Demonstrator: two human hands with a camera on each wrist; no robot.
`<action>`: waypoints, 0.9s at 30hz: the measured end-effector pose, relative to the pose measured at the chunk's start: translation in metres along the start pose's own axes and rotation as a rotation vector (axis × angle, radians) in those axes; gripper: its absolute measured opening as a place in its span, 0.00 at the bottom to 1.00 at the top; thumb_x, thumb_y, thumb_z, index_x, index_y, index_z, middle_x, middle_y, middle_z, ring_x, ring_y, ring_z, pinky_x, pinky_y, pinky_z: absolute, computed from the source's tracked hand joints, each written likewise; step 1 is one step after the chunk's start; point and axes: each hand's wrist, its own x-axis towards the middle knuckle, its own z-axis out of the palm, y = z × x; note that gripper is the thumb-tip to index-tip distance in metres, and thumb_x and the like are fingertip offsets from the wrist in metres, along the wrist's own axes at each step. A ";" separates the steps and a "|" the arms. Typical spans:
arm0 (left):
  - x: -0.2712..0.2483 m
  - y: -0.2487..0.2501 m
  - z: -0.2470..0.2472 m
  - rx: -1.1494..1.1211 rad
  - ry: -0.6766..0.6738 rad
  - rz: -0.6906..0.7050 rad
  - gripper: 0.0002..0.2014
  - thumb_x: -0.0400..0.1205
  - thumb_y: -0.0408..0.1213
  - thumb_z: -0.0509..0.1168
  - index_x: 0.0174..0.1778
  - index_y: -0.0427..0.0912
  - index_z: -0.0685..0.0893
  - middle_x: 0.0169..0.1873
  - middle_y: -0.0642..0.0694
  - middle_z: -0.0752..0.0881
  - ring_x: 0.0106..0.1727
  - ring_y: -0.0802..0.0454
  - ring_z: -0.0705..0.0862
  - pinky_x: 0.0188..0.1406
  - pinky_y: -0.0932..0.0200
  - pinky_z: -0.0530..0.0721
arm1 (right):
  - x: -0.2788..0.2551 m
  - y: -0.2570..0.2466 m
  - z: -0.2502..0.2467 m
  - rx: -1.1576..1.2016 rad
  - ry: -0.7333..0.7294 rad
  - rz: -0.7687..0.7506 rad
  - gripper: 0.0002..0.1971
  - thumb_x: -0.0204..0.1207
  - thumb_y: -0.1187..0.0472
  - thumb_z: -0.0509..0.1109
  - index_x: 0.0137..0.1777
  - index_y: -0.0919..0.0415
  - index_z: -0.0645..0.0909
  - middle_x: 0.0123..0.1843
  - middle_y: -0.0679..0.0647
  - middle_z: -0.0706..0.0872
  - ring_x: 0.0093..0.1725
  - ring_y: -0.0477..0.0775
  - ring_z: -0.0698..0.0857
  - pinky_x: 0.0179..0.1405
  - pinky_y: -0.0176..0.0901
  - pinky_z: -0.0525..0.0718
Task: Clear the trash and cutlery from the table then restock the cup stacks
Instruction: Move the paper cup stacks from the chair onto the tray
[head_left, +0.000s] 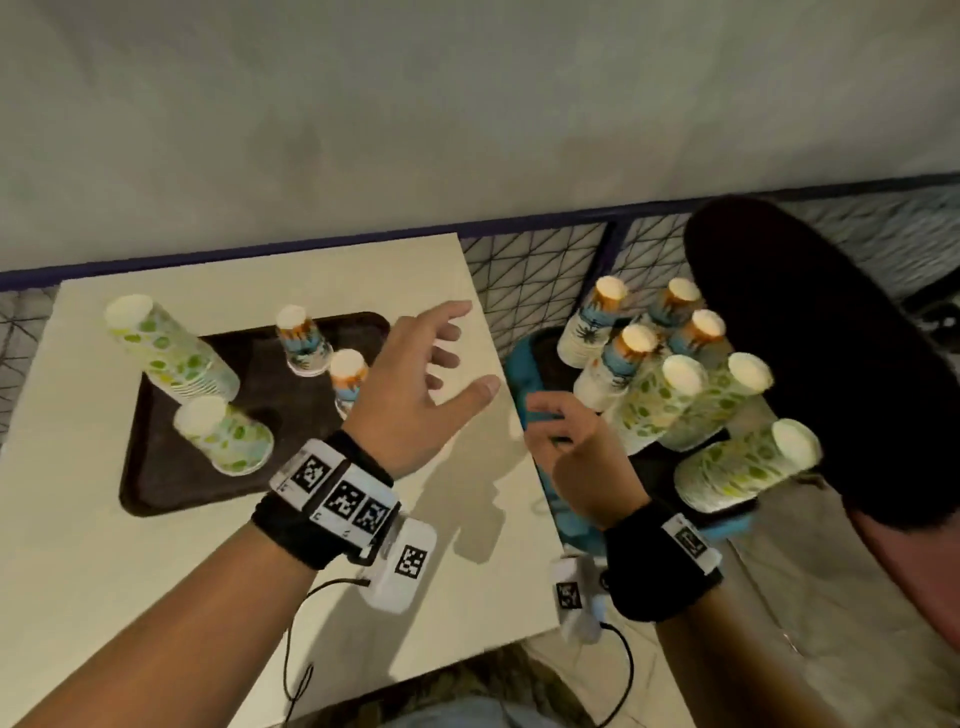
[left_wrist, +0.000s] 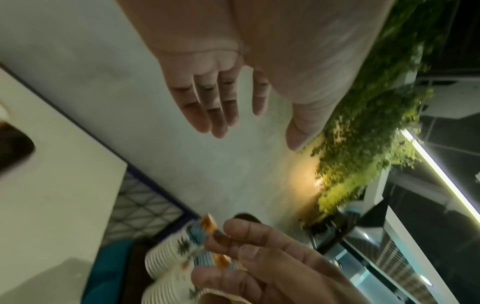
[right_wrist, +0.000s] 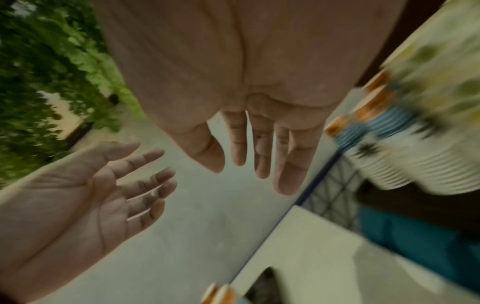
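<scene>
A dark brown tray (head_left: 156, 483) on the white table (head_left: 93, 571) holds two green-dotted cup stacks (head_left: 166, 348) and two orange-and-blue cup stacks (head_left: 304, 338). My left hand (head_left: 467, 353) hovers over the table's right side, fingers spread and empty; the left wrist view shows the left hand (left_wrist: 257, 135) the same way. My right hand (head_left: 556, 421) hangs past the table's right edge, over the blue rim (head_left: 522, 374) of a holder with several supply cup stacks (head_left: 639, 353). Its fingers are loosely bent and hold nothing, as the right hand (right_wrist: 249, 170) appears in the right wrist view.
A large black rounded object (head_left: 831, 364) stands right of the supply stacks. A wire grid (head_left: 535, 280) and a pale wall (head_left: 467, 104) run behind the table. Green foliage (left_wrist: 376, 123) shows in the wrist views. Cables hang from both wrist cameras.
</scene>
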 end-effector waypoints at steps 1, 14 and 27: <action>0.004 0.005 0.026 0.012 -0.045 0.009 0.35 0.77 0.54 0.74 0.80 0.61 0.71 0.63 0.52 0.77 0.57 0.58 0.83 0.50 0.60 0.85 | -0.008 0.019 -0.018 -0.050 0.038 0.029 0.17 0.82 0.64 0.71 0.71 0.58 0.81 0.65 0.48 0.86 0.56 0.35 0.85 0.54 0.20 0.78; 0.076 0.045 0.239 0.322 -0.391 0.086 0.39 0.78 0.49 0.76 0.85 0.63 0.66 0.76 0.45 0.71 0.78 0.45 0.72 0.80 0.46 0.72 | -0.018 0.188 -0.126 0.041 0.166 0.433 0.29 0.79 0.56 0.75 0.79 0.54 0.73 0.72 0.53 0.83 0.57 0.52 0.87 0.64 0.49 0.84; 0.095 0.032 0.273 0.541 -0.415 -0.028 0.24 0.80 0.47 0.75 0.70 0.44 0.79 0.70 0.46 0.72 0.66 0.44 0.81 0.62 0.51 0.78 | 0.050 0.230 -0.100 -0.196 0.029 0.523 0.50 0.71 0.47 0.79 0.87 0.56 0.53 0.80 0.63 0.75 0.76 0.68 0.77 0.74 0.61 0.77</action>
